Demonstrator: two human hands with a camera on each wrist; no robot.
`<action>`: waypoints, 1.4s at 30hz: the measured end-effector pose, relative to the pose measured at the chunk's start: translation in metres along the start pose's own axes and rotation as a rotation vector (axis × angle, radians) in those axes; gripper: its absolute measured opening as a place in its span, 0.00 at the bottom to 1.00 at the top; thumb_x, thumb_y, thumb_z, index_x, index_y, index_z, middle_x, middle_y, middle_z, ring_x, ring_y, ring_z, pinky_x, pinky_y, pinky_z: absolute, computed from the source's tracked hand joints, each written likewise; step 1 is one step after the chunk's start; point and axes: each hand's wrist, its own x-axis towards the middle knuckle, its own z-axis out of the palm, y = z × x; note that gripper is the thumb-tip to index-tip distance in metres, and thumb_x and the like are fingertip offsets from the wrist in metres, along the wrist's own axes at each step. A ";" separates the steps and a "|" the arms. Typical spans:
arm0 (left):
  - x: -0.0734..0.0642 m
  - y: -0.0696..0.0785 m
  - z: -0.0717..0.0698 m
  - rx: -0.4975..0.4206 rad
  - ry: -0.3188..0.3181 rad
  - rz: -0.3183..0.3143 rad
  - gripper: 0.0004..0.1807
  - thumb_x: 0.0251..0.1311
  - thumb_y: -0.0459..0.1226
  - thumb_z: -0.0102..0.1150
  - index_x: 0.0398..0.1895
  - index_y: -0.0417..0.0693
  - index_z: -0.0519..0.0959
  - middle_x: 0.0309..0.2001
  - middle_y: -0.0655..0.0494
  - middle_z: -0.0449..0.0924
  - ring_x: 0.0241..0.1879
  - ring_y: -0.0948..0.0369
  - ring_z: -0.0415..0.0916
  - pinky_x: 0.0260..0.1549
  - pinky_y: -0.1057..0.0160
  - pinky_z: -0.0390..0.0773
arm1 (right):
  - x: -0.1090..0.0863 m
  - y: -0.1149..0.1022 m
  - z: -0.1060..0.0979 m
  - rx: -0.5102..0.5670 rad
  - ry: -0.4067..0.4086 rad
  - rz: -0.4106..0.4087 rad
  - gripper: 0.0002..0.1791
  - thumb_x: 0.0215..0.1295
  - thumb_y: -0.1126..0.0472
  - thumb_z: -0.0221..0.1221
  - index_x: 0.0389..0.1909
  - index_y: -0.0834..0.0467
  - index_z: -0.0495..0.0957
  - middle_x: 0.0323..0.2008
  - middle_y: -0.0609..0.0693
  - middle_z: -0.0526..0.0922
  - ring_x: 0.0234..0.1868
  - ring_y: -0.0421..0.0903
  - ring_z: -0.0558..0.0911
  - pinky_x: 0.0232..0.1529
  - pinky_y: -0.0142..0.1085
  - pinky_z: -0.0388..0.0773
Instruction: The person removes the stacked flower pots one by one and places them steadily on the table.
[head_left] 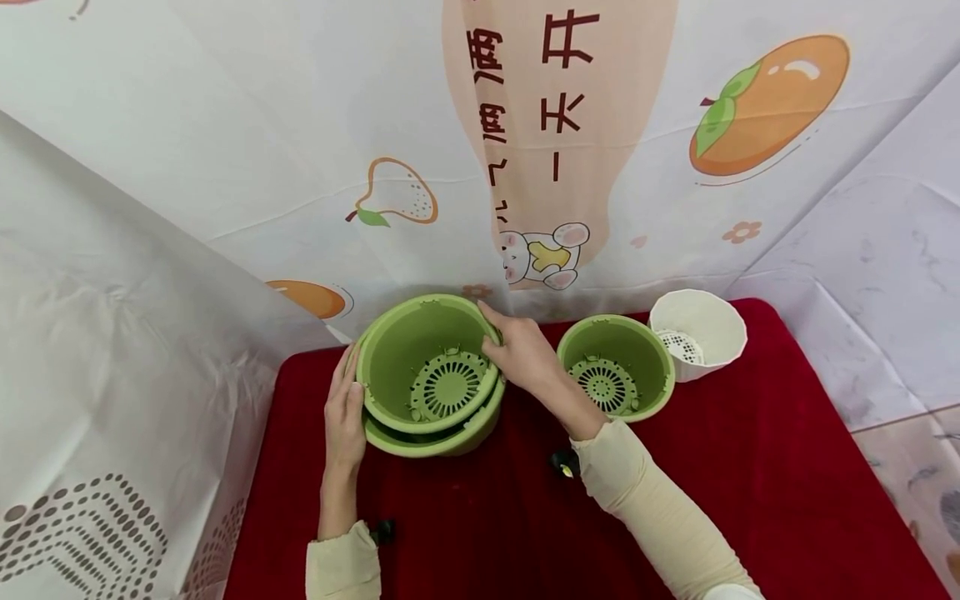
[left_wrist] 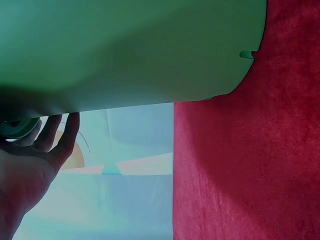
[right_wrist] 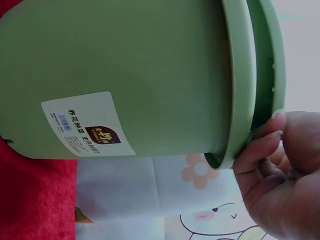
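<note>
Two large green flowerpots stand nested on the red cloth, the inner flowerpot (head_left: 420, 333) tilted so that a gap shows at the front between it and the outer flowerpot (head_left: 431, 448). My right hand (head_left: 521, 350) pinches the inner pot's rim at the right, thumb over the edge. In the right wrist view, the two rims stand apart near the fingertips, and a white label (right_wrist: 87, 125) is on the outer pot's wall. At the left side my left hand (head_left: 347, 412) holds the pots at the rim; its fingers lie along the outside, just under the rim in the left wrist view.
To the right stands a smaller green flowerpot (head_left: 652, 358) with a slotted bottom, beside a white pot (head_left: 708, 329). The red cloth (head_left: 465, 533) covers the table. Behind it hangs a printed white curtain (head_left: 300, 150), close to the pots.
</note>
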 end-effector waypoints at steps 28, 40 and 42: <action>-0.005 -0.040 -0.003 -0.117 0.039 0.010 0.27 0.80 0.39 0.25 0.76 0.45 0.60 0.74 0.46 0.61 0.70 0.58 0.61 0.65 0.67 0.61 | 0.007 -0.015 -0.011 0.249 0.159 -0.011 0.29 0.65 0.69 0.53 0.68 0.55 0.72 0.08 0.45 0.64 0.08 0.38 0.62 0.11 0.32 0.66; -0.008 -0.038 -0.004 -0.111 0.048 -0.066 0.26 0.79 0.38 0.26 0.76 0.46 0.60 0.74 0.46 0.60 0.71 0.58 0.60 0.66 0.67 0.59 | 0.007 -0.026 -0.018 0.385 0.149 0.050 0.28 0.66 0.69 0.53 0.68 0.54 0.73 0.08 0.50 0.71 0.05 0.43 0.68 0.09 0.37 0.71; -0.009 -0.038 -0.004 -0.094 0.050 -0.081 0.26 0.80 0.39 0.26 0.77 0.47 0.60 0.74 0.46 0.60 0.71 0.58 0.60 0.67 0.68 0.58 | 0.007 -0.028 -0.020 0.413 0.148 0.066 0.28 0.66 0.68 0.53 0.68 0.53 0.73 0.11 0.52 0.75 0.05 0.45 0.69 0.10 0.38 0.73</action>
